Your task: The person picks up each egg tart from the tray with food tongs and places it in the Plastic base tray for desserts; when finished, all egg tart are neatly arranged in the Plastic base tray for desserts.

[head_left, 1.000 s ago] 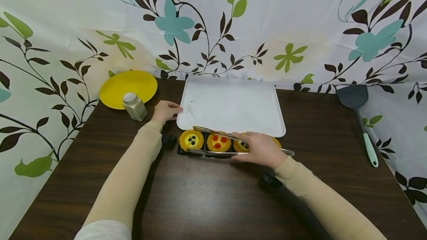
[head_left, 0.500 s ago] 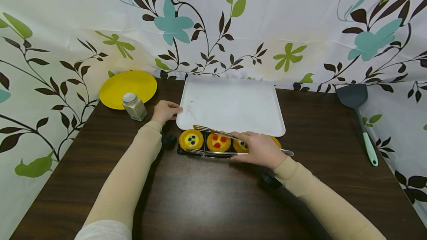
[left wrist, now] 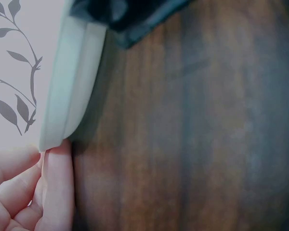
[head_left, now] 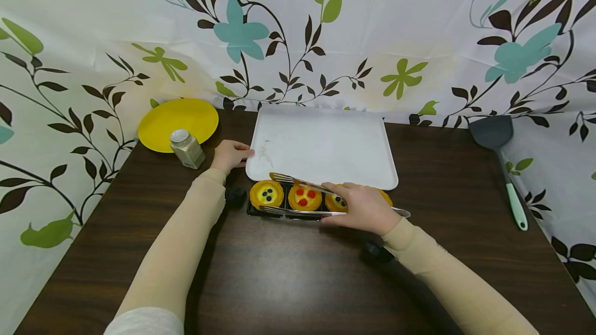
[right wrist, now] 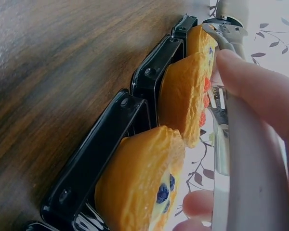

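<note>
In the head view my left hand (head_left: 230, 155) pinches the left edge of a white rectangular tray (head_left: 321, 141). The left wrist view shows thumb and fingers on the tray's rim (left wrist: 62, 91). My right hand (head_left: 365, 210) holds metal tongs (head_left: 321, 188), their arms spread above several fruit tarts in a black plastic tray (head_left: 253, 212). At the left end is a blueberry-topped tart (head_left: 267, 195). Beside it sits a red-topped tart (head_left: 304, 198). Farther right, another blueberry tart (head_left: 336, 203) lies partly under the hand, which also hides most of the tart (head_left: 386, 198) at the right end.
A yellow plate (head_left: 186, 118) lies at the back left, with a glass shaker jar (head_left: 188, 149) in front of it. Over at the right rests a grey spatula (head_left: 494, 138) with a pale green handle. A patterned curtain (head_left: 298, 40) hangs behind the dark wooden table (head_left: 279, 273).
</note>
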Tool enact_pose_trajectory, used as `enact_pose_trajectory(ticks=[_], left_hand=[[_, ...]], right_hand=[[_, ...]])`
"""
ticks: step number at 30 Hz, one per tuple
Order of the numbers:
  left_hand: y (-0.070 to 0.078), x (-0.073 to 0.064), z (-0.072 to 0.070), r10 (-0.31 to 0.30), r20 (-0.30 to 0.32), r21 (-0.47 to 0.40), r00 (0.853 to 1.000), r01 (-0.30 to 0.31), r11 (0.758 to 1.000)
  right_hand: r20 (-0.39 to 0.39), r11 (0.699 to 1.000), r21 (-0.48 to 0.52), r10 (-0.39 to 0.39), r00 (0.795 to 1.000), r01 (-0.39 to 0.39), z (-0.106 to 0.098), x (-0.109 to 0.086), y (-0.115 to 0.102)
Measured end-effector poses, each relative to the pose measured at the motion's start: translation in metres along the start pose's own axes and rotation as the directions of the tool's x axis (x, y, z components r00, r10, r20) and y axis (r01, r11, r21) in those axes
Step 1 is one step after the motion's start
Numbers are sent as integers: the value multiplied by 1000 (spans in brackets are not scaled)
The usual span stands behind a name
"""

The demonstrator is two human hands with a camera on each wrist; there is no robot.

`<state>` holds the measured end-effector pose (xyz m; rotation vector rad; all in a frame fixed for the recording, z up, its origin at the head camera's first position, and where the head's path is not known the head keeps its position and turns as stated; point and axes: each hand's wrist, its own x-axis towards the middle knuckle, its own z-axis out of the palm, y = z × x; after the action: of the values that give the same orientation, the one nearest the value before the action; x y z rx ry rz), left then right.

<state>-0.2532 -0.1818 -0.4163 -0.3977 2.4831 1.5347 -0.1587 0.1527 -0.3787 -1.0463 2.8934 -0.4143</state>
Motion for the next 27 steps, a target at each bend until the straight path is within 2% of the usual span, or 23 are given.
enact_pose_trajectory(ticks=[13, 17, 24, 27], left_hand=[[-2, 4, 1, -25, -1, 2, 1000, 25, 1000], [-3, 7, 1, -31, 2, -1, 1000, 31, 1000], [-3, 9, 0, -36, -1, 7, 999, 36, 999], [-4, 8, 0, -35, 1, 15, 999, 35, 999]], right_hand=[[-28, 1000, 12, 27, 999, -26, -3, -4, 1], [-36, 998, 44, 51, 998, -50, -4, -6, 2], [-106, 991, 89, 107, 989, -97, -2, -11, 10], [-106, 985, 112, 144, 984, -133, -1, -14, 14]])
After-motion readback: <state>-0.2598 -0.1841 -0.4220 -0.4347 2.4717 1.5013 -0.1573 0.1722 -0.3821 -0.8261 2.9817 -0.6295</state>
